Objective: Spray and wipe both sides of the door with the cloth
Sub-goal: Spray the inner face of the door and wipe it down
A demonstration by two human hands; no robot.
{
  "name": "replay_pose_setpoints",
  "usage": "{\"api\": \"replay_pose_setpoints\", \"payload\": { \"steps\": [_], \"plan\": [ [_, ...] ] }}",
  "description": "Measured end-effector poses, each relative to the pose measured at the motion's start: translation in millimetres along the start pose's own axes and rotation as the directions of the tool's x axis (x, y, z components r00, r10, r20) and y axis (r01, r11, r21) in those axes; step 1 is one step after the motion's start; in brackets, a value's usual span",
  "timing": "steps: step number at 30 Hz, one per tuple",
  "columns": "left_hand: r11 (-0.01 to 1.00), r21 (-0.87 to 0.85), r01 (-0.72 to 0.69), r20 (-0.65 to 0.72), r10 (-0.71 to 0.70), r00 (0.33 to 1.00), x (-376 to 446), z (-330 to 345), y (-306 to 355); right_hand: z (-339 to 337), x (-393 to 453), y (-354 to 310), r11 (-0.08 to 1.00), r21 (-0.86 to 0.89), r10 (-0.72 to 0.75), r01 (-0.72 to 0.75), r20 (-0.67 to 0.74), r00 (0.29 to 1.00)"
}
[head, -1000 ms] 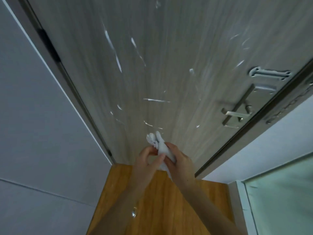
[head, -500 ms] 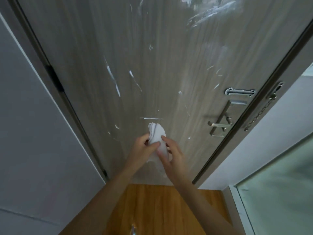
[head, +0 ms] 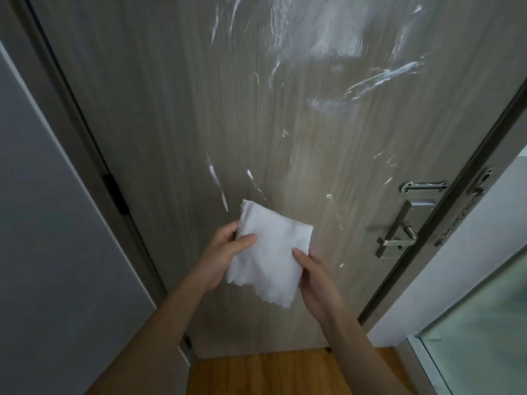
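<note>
Now unfolding | cloth (head: 271,252), bunched a second ago, spreading flat | left hand (head: 225,249) and right hand (head: 316,277) pinching its edges | foam streaks (head: 379,78) on door (head: 171,109) awaiting wiping

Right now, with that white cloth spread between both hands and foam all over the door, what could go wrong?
1. The cloth is only pinched at its edges by the left hand and the right hand, so it might slip and drop to the wooden floor.
2. The heaviest foam smears sit high on the door; they may be missed or run down.
3. Wiping near the door handle could snag the cloth.
</note>
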State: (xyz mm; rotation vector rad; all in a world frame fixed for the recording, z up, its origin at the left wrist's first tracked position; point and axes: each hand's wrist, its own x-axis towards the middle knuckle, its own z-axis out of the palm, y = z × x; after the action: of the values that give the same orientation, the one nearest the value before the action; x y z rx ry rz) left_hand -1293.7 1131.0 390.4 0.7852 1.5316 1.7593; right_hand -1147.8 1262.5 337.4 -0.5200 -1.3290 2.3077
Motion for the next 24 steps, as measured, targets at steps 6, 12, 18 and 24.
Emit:
{"api": "replay_pose_setpoints", "payload": {
  "steps": [6, 12, 18, 24],
  "plan": [
    [0.994, 0.021, -0.110, -0.127, 0.112, 0.986, 24, -9, 31, 25, 35, -57, 0.960, -0.190, -0.229, 0.208, -0.099, 0.968],
    [0.946, 0.148, -0.287, -0.238, 0.316, 0.918, 63, -12, 91, 61, 75, -130, 0.775, -0.433, -0.520, 0.459, -0.025, 0.854],
    [0.734, 0.457, -0.503, -0.314, 0.662, 0.681, 110, -13, 174, 111, 113, -208, 0.479, -0.558, -0.785, 0.678, 0.074, 0.615],
    [0.370, 0.868, -0.332, -0.262, 0.908, 0.328, 144, -20, 225, 155, 154, -252, -0.014, -0.747, -0.973, 0.665, 0.165, 0.164]
  ]
}}
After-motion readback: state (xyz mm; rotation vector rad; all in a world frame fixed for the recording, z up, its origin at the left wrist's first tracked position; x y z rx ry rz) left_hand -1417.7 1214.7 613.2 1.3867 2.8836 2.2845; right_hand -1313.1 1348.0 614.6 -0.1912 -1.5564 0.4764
